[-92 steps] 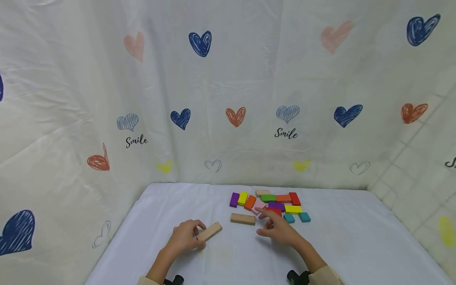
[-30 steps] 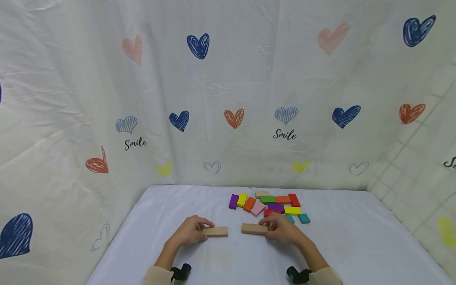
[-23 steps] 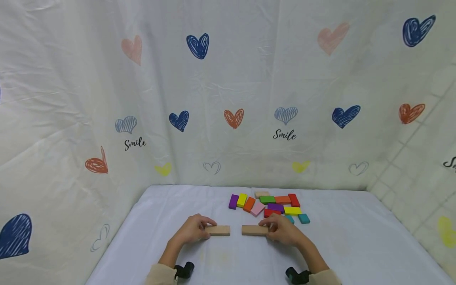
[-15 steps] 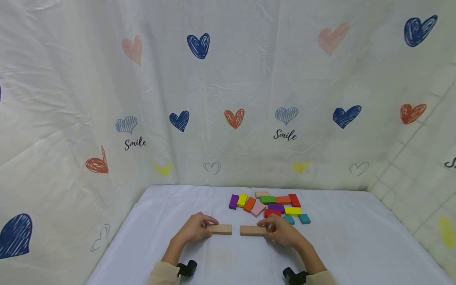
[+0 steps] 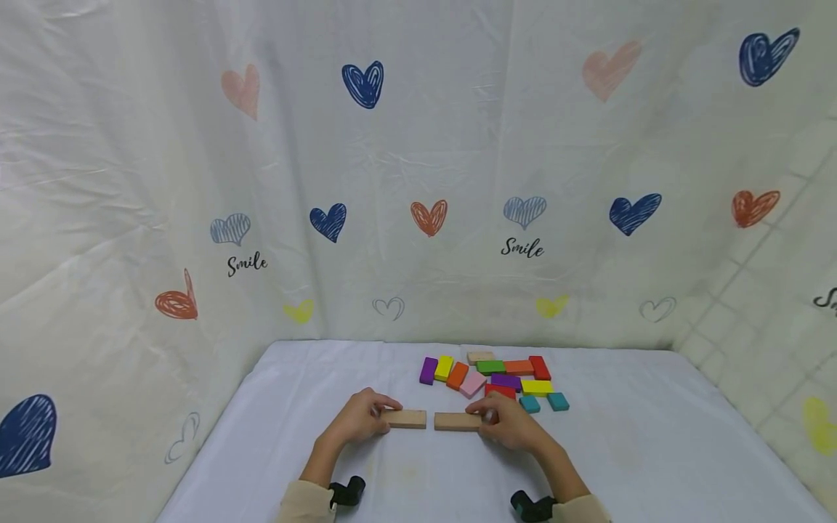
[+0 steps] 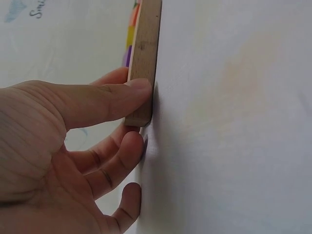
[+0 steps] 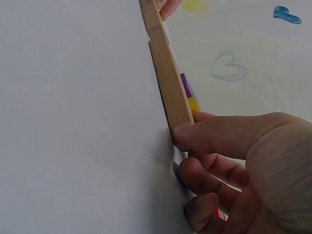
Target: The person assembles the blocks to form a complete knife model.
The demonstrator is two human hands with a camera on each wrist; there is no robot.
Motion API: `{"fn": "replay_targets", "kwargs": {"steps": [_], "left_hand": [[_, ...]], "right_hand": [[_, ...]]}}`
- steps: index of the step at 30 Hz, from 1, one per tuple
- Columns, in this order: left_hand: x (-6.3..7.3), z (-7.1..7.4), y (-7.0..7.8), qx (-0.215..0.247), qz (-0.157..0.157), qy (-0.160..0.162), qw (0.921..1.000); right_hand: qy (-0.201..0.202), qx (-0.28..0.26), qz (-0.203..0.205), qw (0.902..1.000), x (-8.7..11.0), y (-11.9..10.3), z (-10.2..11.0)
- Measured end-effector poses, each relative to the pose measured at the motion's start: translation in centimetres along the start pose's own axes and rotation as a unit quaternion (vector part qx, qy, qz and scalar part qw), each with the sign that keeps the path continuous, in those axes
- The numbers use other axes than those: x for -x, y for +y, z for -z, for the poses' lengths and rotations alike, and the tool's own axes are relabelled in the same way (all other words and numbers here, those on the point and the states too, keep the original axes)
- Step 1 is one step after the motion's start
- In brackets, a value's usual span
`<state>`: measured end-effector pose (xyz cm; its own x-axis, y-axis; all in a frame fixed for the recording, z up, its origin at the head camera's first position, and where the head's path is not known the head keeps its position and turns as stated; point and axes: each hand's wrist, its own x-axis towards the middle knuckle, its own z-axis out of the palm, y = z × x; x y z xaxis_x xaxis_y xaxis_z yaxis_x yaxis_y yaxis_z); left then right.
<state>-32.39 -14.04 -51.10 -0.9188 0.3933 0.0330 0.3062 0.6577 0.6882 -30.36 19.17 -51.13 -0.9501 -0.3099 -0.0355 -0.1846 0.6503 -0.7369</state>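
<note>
Two plain wooden blocks lie flat on the white cloth, nearly in line end to end, with a narrow gap between them in the head view. My left hand (image 5: 358, 418) pinches the outer end of the left wooden block (image 5: 407, 419) between thumb and fingers. On the other side my right hand (image 5: 511, 421) pinches the outer end of the right wooden block (image 5: 455, 422). In the left wrist view the thumb (image 6: 139, 87) presses the near face of the block (image 6: 146, 44). The right wrist view has the thumb (image 7: 187, 134) on the right block (image 7: 169, 87).
Behind the right hand lies a loose group of coloured blocks, among them a pink block (image 5: 473, 384), a yellow block (image 5: 537, 388) and a teal block (image 5: 559, 402). Another plain block (image 5: 480, 357) lies at the back. A heart-printed curtain (image 5: 418, 290) hangs behind the table.
Three seconds ago the left block was slanted and the right hand held nothing. The right hand has since taken hold of its block, the left block has straightened, and the gap has narrowed.
</note>
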Motion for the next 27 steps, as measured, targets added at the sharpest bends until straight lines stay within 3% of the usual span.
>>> {"fn": "replay_targets", "kwargs": {"steps": [11,27], "left_hand": [[0.1,-0.2,0.1,-0.012,0.006,0.005,0.9999],[0.2,-0.3,0.4,-0.009,0.011,0.011,0.9998]], "right_hand": [[0.017,0.011,-0.003,0.9998,-0.3,-0.3,-1.2],[0.01,0.005,0.01,0.9999,-0.1,-0.8,-1.4]]}}
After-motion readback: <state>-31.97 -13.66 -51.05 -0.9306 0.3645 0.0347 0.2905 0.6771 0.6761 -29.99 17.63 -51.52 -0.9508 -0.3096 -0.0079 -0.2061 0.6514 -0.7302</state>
